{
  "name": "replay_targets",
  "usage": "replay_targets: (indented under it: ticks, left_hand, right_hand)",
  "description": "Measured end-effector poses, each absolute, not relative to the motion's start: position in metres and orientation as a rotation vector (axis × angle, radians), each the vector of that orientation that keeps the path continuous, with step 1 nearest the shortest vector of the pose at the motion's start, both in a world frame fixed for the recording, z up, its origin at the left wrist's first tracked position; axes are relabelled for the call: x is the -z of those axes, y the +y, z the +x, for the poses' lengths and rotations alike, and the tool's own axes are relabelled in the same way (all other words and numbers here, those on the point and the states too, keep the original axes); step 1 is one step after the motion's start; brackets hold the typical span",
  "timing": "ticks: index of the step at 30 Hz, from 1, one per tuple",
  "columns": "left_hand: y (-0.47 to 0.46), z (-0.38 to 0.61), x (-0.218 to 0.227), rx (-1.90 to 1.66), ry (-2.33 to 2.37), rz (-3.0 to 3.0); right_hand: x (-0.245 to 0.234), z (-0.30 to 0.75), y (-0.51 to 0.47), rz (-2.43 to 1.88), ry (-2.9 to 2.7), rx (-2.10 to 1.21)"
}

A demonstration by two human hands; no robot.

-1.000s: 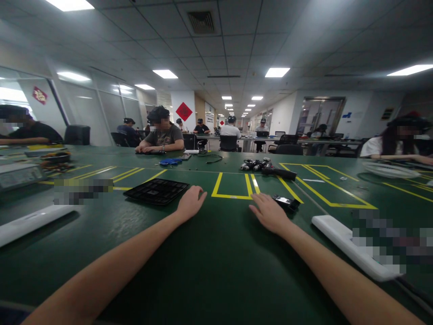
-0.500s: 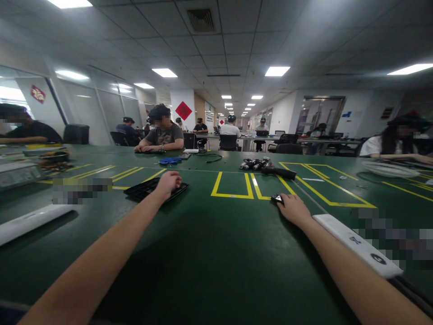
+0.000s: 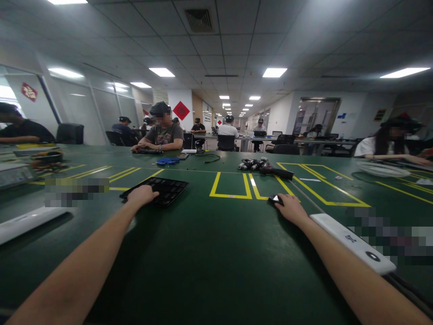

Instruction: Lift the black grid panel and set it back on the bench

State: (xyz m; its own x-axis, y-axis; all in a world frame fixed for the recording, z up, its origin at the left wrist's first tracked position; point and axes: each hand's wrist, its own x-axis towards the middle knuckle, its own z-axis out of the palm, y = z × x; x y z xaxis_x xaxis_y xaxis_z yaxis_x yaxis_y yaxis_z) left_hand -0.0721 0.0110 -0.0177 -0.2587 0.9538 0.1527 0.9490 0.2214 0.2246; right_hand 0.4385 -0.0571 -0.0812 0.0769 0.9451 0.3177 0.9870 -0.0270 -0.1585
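Observation:
A flat black tray (image 3: 171, 192) with raised dividers lies on the green table, left of the middle. Over its left part is my left hand (image 3: 141, 195), its fingers curled and partly hidden; what they grip, if anything, does not show. Farther right, my right hand (image 3: 291, 208) rests on the table with its fingers closed on a small dark object (image 3: 273, 198) that has a white triangular patch. Yellow tape outlines (image 3: 232, 196) mark the table just beyond that object.
Beside my right forearm lies a long white device (image 3: 353, 243); another white bar (image 3: 34, 221) is at left. Cables with metal connectors (image 3: 252, 164), a blue item (image 3: 168, 161) and a clear dish (image 3: 382, 169) lie farther back. A person (image 3: 162, 128) sits across the table.
My left hand has moved left and lower across the black tray, uncovering its right part. My right hand keeps hold of the small dark object, nearly still. The view has shifted slightly.

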Motion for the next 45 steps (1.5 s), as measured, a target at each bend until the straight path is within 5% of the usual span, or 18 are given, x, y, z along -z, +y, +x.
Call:
replay_targets:
  ticks: [4,8,12,27,33,45]
  left_hand:
    - [0.002,-0.02,0.017,-0.445,2.358,1.971]
    - [-0.023,0.067,0.03,-0.973,1.762,1.992]
    - [-0.059,0.126,0.047,-1.01,1.304,2.028]
    - [-0.083,0.137,0.058,-0.787,1.07,2.042]
    - [-0.072,0.124,0.042,-0.749,1.187,1.59]
    - [-0.082,0.128,0.037,-0.8,1.117,1.627]
  right_hand:
    - [0.074,0.418,-0.06,-1.828,-1.892,-0.076]
    - [0.066,0.376,-0.076,-1.498,-1.868,-0.471]
    - [0.071,0.348,-0.091,-1.118,-1.819,-0.745]
    - [0.069,0.335,-0.105,-0.789,-2.085,-0.601]
    - [0.074,0.333,-0.103,-0.816,-2.194,-0.489]
    - [0.065,0.333,-0.107,-0.764,-2.15,-0.629]
